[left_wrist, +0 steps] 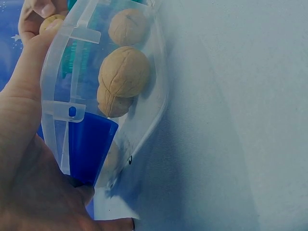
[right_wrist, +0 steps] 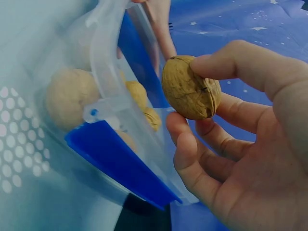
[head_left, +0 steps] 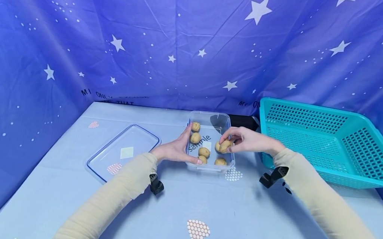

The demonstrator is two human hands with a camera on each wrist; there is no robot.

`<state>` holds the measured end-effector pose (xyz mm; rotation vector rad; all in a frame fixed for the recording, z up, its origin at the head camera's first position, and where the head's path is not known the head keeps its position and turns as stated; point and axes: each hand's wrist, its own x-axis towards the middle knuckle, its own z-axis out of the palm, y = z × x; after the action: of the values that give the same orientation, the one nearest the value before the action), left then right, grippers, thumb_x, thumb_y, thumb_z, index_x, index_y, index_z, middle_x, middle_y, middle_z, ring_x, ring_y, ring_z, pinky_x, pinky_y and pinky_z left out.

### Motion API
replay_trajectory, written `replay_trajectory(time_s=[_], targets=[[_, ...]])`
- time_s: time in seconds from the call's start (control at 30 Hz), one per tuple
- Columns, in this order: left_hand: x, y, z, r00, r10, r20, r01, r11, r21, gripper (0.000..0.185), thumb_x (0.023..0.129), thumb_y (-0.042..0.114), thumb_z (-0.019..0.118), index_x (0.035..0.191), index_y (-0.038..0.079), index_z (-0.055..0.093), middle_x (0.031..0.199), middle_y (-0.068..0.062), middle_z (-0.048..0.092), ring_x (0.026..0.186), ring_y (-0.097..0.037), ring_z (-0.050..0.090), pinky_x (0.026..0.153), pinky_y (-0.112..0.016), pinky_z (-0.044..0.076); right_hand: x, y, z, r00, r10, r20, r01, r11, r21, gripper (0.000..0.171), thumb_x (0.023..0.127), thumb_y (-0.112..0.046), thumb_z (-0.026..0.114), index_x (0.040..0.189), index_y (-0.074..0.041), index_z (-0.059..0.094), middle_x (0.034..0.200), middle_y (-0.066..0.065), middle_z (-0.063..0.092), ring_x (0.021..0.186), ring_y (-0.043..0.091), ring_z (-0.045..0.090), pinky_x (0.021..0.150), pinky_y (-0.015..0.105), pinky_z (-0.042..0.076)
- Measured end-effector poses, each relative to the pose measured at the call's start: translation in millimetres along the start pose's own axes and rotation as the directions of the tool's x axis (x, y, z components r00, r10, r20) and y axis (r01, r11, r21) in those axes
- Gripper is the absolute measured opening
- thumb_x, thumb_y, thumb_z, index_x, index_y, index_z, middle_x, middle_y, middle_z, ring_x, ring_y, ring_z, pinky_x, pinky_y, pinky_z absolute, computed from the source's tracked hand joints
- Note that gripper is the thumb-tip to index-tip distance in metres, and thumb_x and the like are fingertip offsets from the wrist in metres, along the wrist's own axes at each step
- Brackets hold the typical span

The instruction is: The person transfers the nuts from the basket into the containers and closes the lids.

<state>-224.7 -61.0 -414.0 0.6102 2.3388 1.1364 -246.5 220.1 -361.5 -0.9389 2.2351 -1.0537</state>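
The right hand (head_left: 244,139) pinches a walnut (right_wrist: 191,87) over the clear box's (head_left: 208,167) right side, probably light, hard, round and slippery, while the left hand (head_left: 175,149) grips the box's left wall.

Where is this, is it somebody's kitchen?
Probably not; it looks like a staged recording booth. A starry blue cloth hangs behind the table, and the clear walnut box says "Sample".
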Motion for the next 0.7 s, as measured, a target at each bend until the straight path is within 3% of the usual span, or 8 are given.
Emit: replay_trajectory(time_s=[0.33,0.53,0.7], targets=[[0.3,-0.5,-0.1,1.0,0.004,-0.005,-0.004,1.0,-0.004,0.131,0.077,0.035,0.082,0.15,0.014,-0.024,0.157,-0.009,-0.022,0.144,-0.022,-0.01,0.116,-0.042,0.005,5.9,1.8,8.2,1.0,-0.008,-0.018,0.008,1.0,-0.018,0.028,0.088,-0.006,0.067,0.115,-0.003,0.064,0.115,0.011,0.057,0.094,0.024,0.058,0.076,0.031,0.052],[0.6,-0.1,0.2,1.0,0.007,0.0,-0.007,1.0,-0.001,0.13,0.077,0.034,0.082,0.15,0.014,-0.024,0.157,-0.01,-0.022,0.144,-0.022,-0.011,0.116,-0.042,0.005,4.1,1.0,7.9,1.0,-0.009,-0.011,0.01,0.998,0.059,0.031,0.09,0.0,0.061,0.12,0.006,0.058,0.117,0.023,0.058,0.093,0.026,0.061,0.075,0.032,0.055],[0.2,0.1,0.4,1.0,-0.006,0.004,0.006,1.0,-0.015,0.13,0.077,0.035,0.082,0.15,0.015,-0.024,0.157,-0.009,-0.022,0.144,-0.022,-0.01,0.116,-0.043,0.005,0.3,0.1,6.3,0.999,-0.01,-0.036,0.014,0.996,0.085,0.031,0.09,0.001,0.059,0.121,0.006,0.057,0.114,0.027,0.058,0.092,0.03,0.061,0.074,0.031,0.054]])
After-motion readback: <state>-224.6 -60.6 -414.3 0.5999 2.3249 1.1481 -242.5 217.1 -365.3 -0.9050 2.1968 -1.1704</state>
